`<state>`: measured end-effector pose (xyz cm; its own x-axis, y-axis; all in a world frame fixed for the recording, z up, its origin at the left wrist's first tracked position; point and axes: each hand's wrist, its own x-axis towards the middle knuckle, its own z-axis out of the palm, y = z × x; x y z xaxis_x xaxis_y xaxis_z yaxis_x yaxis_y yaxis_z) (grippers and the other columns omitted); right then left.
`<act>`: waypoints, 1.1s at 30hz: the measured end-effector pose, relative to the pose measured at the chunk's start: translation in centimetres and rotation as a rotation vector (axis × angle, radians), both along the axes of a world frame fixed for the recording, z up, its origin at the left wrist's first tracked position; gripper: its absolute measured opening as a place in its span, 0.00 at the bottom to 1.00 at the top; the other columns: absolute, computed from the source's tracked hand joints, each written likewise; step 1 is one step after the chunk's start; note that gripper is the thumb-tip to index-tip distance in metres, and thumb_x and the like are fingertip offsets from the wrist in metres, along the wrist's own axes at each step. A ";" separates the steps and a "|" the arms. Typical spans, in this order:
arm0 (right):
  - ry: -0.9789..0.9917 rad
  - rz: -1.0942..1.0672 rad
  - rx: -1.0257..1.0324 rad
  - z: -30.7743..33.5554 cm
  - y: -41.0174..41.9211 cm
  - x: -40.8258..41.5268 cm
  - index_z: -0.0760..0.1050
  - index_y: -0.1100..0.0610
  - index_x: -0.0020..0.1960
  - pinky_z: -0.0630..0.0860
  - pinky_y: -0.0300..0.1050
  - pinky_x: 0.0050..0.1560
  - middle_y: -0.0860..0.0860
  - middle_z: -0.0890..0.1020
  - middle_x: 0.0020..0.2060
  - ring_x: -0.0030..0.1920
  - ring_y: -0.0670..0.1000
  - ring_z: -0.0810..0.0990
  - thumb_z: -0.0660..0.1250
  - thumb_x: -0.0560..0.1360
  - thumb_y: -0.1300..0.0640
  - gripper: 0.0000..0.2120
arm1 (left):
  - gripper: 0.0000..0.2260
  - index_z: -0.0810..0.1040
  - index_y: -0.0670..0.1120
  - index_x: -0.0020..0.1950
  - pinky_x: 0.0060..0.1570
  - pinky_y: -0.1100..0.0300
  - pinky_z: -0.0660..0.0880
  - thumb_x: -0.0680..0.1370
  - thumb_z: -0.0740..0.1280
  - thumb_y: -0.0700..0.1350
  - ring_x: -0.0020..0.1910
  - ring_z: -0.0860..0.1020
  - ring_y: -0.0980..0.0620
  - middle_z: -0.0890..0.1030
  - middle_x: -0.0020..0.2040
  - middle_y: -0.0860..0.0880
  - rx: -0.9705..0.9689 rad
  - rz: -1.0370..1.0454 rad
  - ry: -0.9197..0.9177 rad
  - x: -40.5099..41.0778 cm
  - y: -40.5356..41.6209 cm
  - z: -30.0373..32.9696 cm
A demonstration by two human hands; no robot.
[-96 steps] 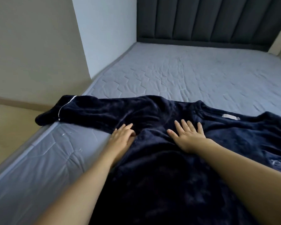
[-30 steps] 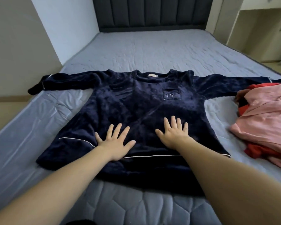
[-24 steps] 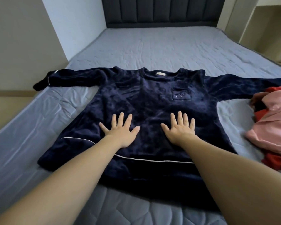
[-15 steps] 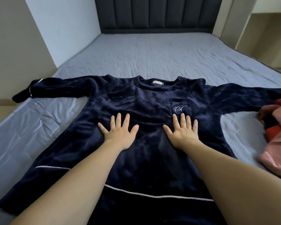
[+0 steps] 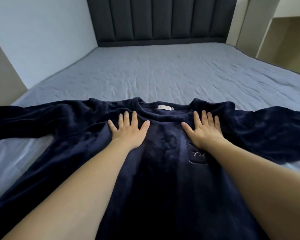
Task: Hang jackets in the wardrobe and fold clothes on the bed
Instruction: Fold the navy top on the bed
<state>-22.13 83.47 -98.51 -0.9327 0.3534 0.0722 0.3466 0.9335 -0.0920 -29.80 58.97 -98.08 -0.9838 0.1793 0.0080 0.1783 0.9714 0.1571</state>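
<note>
The bed (image 5: 163, 75) carries a navy fleece top (image 5: 163, 179) spread face up across its near edge, collar toward the headboard (image 5: 163, 19), sleeves reaching toward the left and right edges. The left hand (image 5: 128, 130) and right hand (image 5: 203, 130) lie flat on the chest just below the collar, fingers straight and spread, gripping nothing. To smooth well, sweep outward to the shoulders with even pressure, clearing wrinkles before folding the sleeves in.
</note>
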 end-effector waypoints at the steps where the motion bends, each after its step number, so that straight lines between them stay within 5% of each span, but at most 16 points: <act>1: 0.008 -0.006 0.005 0.0 0.6 -1.3 0.39 0.52 0.79 0.33 0.55 0.75 0.56 0.43 0.79 0.78 0.55 0.39 0.31 0.68 0.26 0.47 | 0.37 0.41 0.54 0.80 0.69 0.35 0.31 0.75 0.35 0.71 0.78 0.37 0.47 0.40 0.80 0.48 0.031 -0.002 -0.014 -1.7 0.4 0.2; 4: 0.045 -0.024 -0.001 -0.2 2.2 -4.5 0.41 0.55 0.79 0.34 0.55 0.75 0.55 0.45 0.79 0.78 0.54 0.40 0.33 0.71 0.27 0.46 | 0.31 0.50 0.54 0.80 0.69 0.35 0.32 0.79 0.39 0.64 0.79 0.41 0.48 0.47 0.81 0.50 0.128 0.017 -0.005 -6.0 1.6 0.3; 7: 0.131 -0.016 0.007 -0.1 3.3 -6.8 0.46 0.56 0.79 0.37 0.56 0.75 0.56 0.55 0.77 0.78 0.55 0.48 0.39 0.76 0.34 0.39 | 0.19 0.65 0.50 0.68 0.73 0.38 0.35 0.79 0.49 0.51 0.75 0.59 0.48 0.68 0.71 0.48 0.250 -0.004 0.113 -8.9 2.5 -0.1; 9: 0.236 -0.034 0.044 0.0 3.6 -7.3 0.57 0.58 0.76 0.43 0.58 0.75 0.59 0.67 0.71 0.73 0.58 0.60 0.43 0.78 0.38 0.34 | 0.11 0.65 0.52 0.58 0.76 0.43 0.43 0.76 0.53 0.44 0.69 0.66 0.45 0.75 0.59 0.47 0.452 0.031 0.079 -10.7 2.5 0.6; 11: 0.403 -0.043 0.107 0.0 3.4 -7.2 0.70 0.59 0.64 0.54 0.58 0.71 0.60 0.75 0.59 0.63 0.61 0.69 0.45 0.77 0.40 0.29 | 0.15 0.66 0.54 0.58 0.73 0.48 0.57 0.74 0.56 0.40 0.67 0.67 0.41 0.76 0.61 0.46 0.600 0.083 -0.014 -11.8 2.1 2.0; 13: 0.588 -0.024 0.148 0.1 2.8 -6.8 0.72 0.60 0.54 0.60 0.57 0.63 0.60 0.75 0.51 0.53 0.62 0.71 0.51 0.75 0.41 0.24 | 0.17 0.70 0.51 0.60 0.65 0.50 0.65 0.73 0.59 0.39 0.64 0.68 0.40 0.74 0.63 0.45 0.341 0.003 0.056 -11.7 1.6 3.2; 15: 0.718 0.039 0.164 0.4 2.2 -5.8 0.71 0.61 0.52 0.61 0.56 0.58 0.60 0.73 0.47 0.49 0.61 0.70 0.56 0.71 0.43 0.22 | 0.13 0.72 0.47 0.54 0.56 0.49 0.65 0.70 0.63 0.39 0.56 0.70 0.40 0.75 0.56 0.45 -0.005 -0.165 0.372 -10.1 1.3 3.7; 19: 0.766 0.163 0.083 2.0 1.1 -2.9 0.72 0.61 0.53 0.60 0.54 0.57 0.59 0.71 0.45 0.47 0.61 0.69 0.59 0.63 0.53 0.22 | 0.10 0.74 0.41 0.45 0.39 0.47 0.69 0.66 0.69 0.33 0.42 0.72 0.39 0.75 0.44 0.42 0.004 -0.291 0.771 -4.7 -1.2 4.4; 23: 0.764 0.311 0.333 4.4 0.9 -0.1 0.75 0.62 0.49 0.63 0.52 0.49 0.58 0.74 0.41 0.41 0.61 0.73 0.65 0.62 0.64 0.16 | 0.13 0.77 0.42 0.51 0.41 0.50 0.72 0.71 0.73 0.46 0.47 0.75 0.42 0.77 0.50 0.44 -0.236 -0.300 0.611 -2.1 -4.9 3.4; 28: 0.536 0.551 0.574 6.5 2.1 5.1 0.75 0.60 0.48 0.63 0.45 0.27 0.55 0.75 0.39 0.35 0.59 0.76 0.65 0.64 0.68 0.13 | 0.15 0.76 0.46 0.57 0.47 0.52 0.71 0.78 0.63 0.55 0.52 0.76 0.44 0.77 0.54 0.45 -0.396 -0.204 0.469 0.6 -6.2 4.3; 33: -0.039 0.171 0.587 6.4 3.8 10.4 0.64 0.54 0.60 0.66 0.46 0.33 0.49 0.75 0.50 0.48 0.53 0.79 0.57 0.76 0.59 0.12 | 0.15 0.75 0.48 0.56 0.37 0.56 0.68 0.71 0.61 0.50 0.48 0.76 0.47 0.78 0.51 0.49 -0.571 -0.116 0.007 3.1 -4.5 7.1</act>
<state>-11.73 87.27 -92.11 -0.9786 0.1097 0.1740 0.1797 0.8675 0.4639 -26.74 54.47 -90.99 -0.9578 0.2633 -0.1152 0.2874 0.8758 -0.3877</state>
